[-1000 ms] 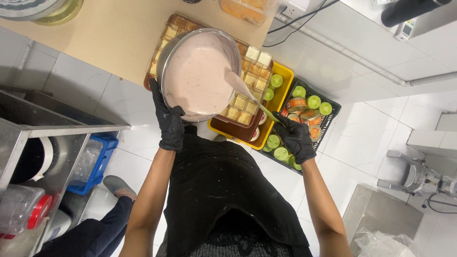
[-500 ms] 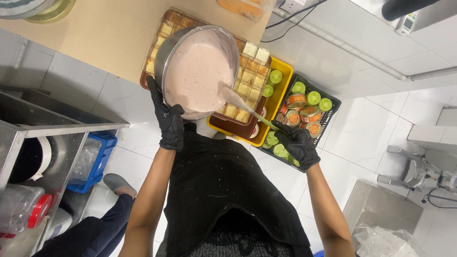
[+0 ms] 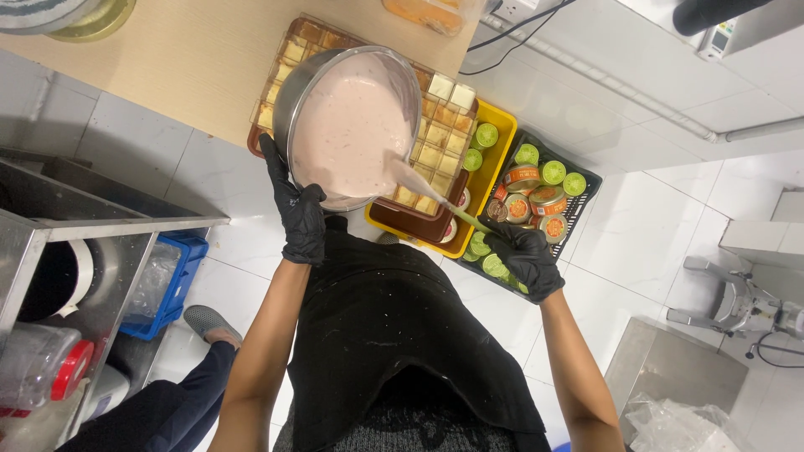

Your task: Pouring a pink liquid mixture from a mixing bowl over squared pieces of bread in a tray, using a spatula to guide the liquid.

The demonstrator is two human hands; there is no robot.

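Bowl: round steel mixing bowl, full of smooth pale pink batter, tilted over a tray of square cake pieces.
Left hand: black glove, clamped on the bowl's rim.
Right hand: black glove, closed around a batter-coated spatula.
Hidden: bowl covers most of the tray.

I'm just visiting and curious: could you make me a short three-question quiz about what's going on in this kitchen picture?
1. True or false: both hands wear black gloves.
2. What does the left hand hold? A) the metal bowl's rim B) a green lid C) the blue crate
3. What colour is the batter in the metal bowl?

Key
1. True.
2. A: its grip is on the bowl's rim, while the right hand holds a spatula dipped in the batter.
3. Pale pink. The bowl sits over a tray of cake squares.
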